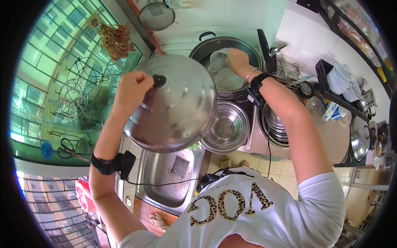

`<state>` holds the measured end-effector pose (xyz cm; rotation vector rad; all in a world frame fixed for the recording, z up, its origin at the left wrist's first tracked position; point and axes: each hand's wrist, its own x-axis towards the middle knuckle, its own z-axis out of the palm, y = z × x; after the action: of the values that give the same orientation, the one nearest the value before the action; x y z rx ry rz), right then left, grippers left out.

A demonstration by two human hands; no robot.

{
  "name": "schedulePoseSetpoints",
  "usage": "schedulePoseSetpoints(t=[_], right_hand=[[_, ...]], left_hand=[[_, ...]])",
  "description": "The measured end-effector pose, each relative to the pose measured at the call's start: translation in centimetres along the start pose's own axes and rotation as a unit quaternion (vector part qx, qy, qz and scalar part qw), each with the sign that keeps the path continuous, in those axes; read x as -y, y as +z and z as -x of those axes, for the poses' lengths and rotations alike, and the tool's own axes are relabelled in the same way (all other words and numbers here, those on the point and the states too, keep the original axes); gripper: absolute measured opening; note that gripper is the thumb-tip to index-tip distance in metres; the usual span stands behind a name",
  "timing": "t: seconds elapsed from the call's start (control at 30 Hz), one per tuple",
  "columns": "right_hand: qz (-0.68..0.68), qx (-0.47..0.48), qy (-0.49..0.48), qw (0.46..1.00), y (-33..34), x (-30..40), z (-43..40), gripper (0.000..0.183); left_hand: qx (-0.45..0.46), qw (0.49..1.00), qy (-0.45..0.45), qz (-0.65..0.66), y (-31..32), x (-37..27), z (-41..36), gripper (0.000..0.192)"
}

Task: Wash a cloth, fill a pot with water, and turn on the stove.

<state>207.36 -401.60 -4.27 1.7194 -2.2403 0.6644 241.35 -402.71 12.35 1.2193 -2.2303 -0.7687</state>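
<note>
My left hand (pixel 131 91) grips the dark knob of a large domed metal lid (pixel 180 114), holding it tilted above the sink and the stacked bowls. My right hand (pixel 240 62) is over a large deep pot (pixel 252 49) at the back, its fingers closed on a small round cup or scoop (pixel 218 59). The scoop is inside the pot, above cloudy liquid (pixel 228 77); its handle is hidden by my fingers. Right beside the lid's edge stands a nest of metal bowls (pixel 225 125), partly covered by the lid.
A steel sink (pixel 155 189) holds a scouring pad (pixel 180 166). Near my right forearm are a wire utensil rack (pixel 287 74) and more stacked metal pans (pixel 274 124). Scissors (pixel 69 150) hang at the left window. Cables run from both wrist devices.
</note>
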Motion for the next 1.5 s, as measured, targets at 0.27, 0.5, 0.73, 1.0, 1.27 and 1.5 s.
schedulePoseSetpoints(t=[0.27,0.5,0.73,1.0,1.27,1.5], right_hand=[[0.062,0.153,-0.067,0.984,0.2,0.2,1.9,0.017],[-0.379,0.21,0.351,0.83,-1.9,-0.5,1.7,0.028],[-0.632,0.151,0.413,0.638,-7.0,-0.1,5.2,0.028],[-0.585,0.116,0.419,0.685,-18.5,-1.5,13.0,0.023],[-0.576,0.001,0.443,0.687,-27.4,-5.3,24.5,0.02],[-0.524,-0.155,0.529,0.65,-32.6,-5.6,33.0,0.018]], left_hand=[[0.057,0.996,-0.032,0.069,2.6,1.4,2.2,0.016],[0.026,0.999,0.01,0.024,1.3,0.2,1.9,0.016],[-0.047,0.999,0.023,0.012,-1.7,-0.8,-1.4,0.019],[-0.05,0.992,0.107,-0.037,-0.9,-4.0,-8.7,0.023],[0.019,0.992,0.1,0.079,11.4,-5.4,-16.8,0.025],[0.013,0.994,0.105,0.017,20.2,-3.6,-22.0,0.032]])
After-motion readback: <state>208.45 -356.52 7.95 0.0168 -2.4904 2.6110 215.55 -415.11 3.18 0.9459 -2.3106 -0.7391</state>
